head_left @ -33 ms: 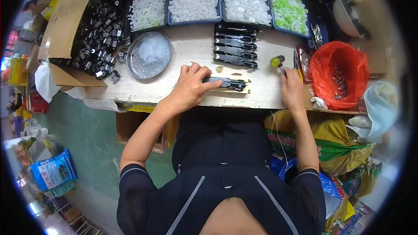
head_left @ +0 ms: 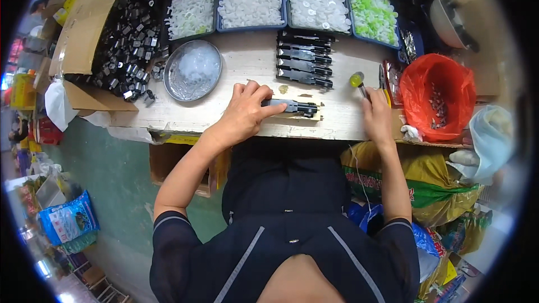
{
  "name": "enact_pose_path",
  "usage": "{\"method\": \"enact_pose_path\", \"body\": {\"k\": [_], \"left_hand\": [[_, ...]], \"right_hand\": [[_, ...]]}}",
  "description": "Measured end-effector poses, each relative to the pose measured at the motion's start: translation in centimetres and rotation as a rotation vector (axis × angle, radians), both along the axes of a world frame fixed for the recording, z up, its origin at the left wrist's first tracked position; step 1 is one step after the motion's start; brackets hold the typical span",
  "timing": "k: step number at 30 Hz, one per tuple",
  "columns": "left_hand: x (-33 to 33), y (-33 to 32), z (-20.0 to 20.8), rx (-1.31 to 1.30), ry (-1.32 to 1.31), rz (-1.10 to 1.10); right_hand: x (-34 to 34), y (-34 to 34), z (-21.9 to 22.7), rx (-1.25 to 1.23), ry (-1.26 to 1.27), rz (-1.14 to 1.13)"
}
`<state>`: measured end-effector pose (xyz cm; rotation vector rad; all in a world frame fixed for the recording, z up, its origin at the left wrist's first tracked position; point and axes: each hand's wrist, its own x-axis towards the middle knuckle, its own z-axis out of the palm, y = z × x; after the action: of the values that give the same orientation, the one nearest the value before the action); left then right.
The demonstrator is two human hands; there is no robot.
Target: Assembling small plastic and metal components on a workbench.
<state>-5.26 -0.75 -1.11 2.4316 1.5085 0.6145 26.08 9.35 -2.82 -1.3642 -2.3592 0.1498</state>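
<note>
My left hand (head_left: 240,116) is closed on the left end of a long black-and-grey part (head_left: 302,109). That part lies crosswise on a small pale block (head_left: 318,116) near the table's front edge. To its right, my right hand (head_left: 378,118) grips the handle of a small hammer (head_left: 356,79) with a yellowish-green head face. The hammer head is apart from the part, pointing up and away from me. Behind the block, several similar black-and-grey parts (head_left: 304,67) lie stacked in a row.
At the back stand trays of white pieces (head_left: 250,27) and green-and-white pieces (head_left: 383,40). On the left are a round metal dish (head_left: 169,86) and a cardboard box (head_left: 81,33) of small black parts. A red plastic bag (head_left: 412,87) and pliers (head_left: 382,77) lie on the right.
</note>
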Motion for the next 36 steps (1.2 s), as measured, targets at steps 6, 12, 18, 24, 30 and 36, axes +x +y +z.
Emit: {"method": "enact_pose_path", "body": {"k": [6, 12, 18, 24, 30, 36], "left_hand": [[-0.3, 0.1, -0.1, -0.038, 0.051, -0.069], [0.1, -0.1, 0.0, 0.026, 0.039, -0.016], [-0.4, 0.5, 1.0, -0.083, 0.136, -0.099], [0.1, 1.1, 1.5, -0.12, 0.214, -0.108], [0.2, 1.1, 1.5, -0.072, 0.15, -0.119], [0.2, 0.9, 1.5, -0.034, 0.151, -0.099]], "right_hand": [[-4.3, -3.6, 5.2, -0.344, 0.218, 0.36], [-5.7, -4.3, 4.3, -0.345, 0.09, 0.357], [-7.0, -5.5, 7.6, -0.199, 0.099, 0.359], [-7.0, -4.8, 6.5, -0.184, -0.131, 0.361], [-7.6, -5.7, 6.6, -0.217, -0.316, 0.305], [-7.6, -6.2, 8.4, -0.074, 0.108, 0.36]]}}
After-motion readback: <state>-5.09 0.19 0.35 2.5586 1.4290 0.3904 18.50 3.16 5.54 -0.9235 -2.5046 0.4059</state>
